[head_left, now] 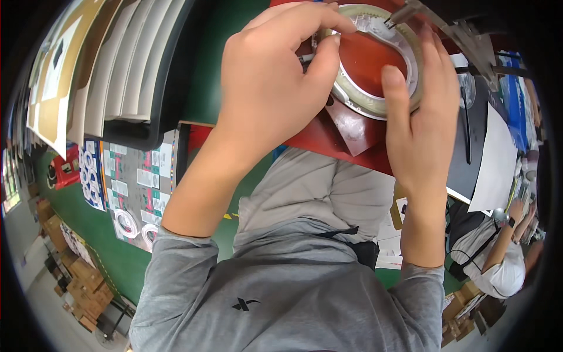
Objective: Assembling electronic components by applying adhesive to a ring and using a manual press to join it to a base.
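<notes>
A round ring-shaped part with a white inner rim and a pale translucent outer band lies at the top of the view, above the red work surface. Inside it, near its far edge, a small white fitting shows. The thumb and index finger of my left hand close on the ring's left rim. On the right side, the rim passes between thumb and fingers of my right hand. A metal fixture with two thin prongs reaches over the ring's far right edge.
To the left, a black bin holds several upright cardboard dividers. Beyond it, a grey board carries white coiled rings and labels. A metal plate sits near the work surface's front edge. At right are white paper and a co-worker.
</notes>
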A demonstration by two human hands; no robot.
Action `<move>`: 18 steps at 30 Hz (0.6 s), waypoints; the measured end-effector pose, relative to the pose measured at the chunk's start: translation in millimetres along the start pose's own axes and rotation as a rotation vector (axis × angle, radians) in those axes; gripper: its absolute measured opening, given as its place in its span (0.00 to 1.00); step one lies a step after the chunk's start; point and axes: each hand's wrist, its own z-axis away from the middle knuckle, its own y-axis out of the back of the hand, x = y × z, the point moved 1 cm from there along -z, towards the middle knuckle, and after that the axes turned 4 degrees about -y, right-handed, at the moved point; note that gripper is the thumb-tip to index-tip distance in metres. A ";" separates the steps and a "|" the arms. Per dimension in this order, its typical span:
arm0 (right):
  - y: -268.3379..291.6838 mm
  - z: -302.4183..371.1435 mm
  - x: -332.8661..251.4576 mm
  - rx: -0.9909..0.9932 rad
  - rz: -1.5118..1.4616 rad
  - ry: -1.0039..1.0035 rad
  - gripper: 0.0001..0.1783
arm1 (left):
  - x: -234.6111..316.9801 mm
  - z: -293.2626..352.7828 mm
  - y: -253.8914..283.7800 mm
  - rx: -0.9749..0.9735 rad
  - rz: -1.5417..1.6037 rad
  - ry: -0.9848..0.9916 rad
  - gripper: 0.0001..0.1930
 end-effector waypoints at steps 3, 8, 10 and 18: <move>-6.0 -9.2 -8.5 -0.139 0.074 -0.074 0.34 | 0.0 -2.5 1.4 -0.017 -0.397 -0.397 0.09; -1.3 -16.9 -4.9 -0.151 0.035 -0.053 0.33 | -20.7 5.3 -12.3 0.013 -0.087 -0.156 0.11; -7.3 -11.9 4.0 -0.083 0.035 -0.005 0.37 | -28.4 5.6 -18.1 0.026 -0.027 -0.181 0.12; 70.5 -0.9 -10.1 0.253 -0.108 0.210 0.25 | -12.4 0.8 0.4 0.084 -0.121 -0.249 0.13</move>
